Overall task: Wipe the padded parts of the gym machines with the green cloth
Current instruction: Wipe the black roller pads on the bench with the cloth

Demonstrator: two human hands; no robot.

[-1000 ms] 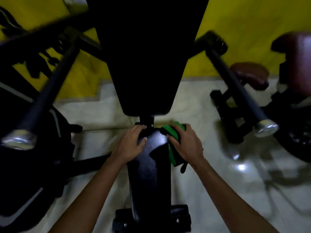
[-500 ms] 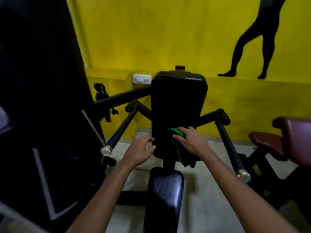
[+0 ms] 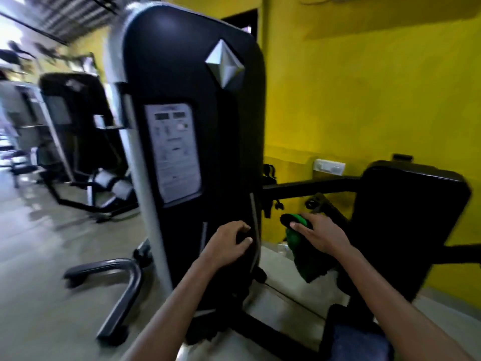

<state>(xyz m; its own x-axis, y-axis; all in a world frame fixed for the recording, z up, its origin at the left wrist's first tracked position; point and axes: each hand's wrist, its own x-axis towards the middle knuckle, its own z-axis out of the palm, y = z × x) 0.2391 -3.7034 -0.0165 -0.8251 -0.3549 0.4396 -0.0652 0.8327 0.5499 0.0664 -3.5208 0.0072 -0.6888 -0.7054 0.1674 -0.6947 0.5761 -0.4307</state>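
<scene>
We count two hands: the left hand (image 3: 229, 244) and the right hand (image 3: 321, 234). We see one green cloth (image 3: 299, 238), gripped by the right hand. One black back pad (image 3: 408, 217) stands at the right. We make out two black weight-stack shrouds: the near shroud (image 3: 192, 142) and the far shroud (image 3: 73, 100). The near one carries one instruction placard (image 3: 173, 152) and one silver diamond badge (image 3: 224, 65). One white switch plate (image 3: 329, 166) sits on the one yellow wall (image 3: 364, 95).
</scene>
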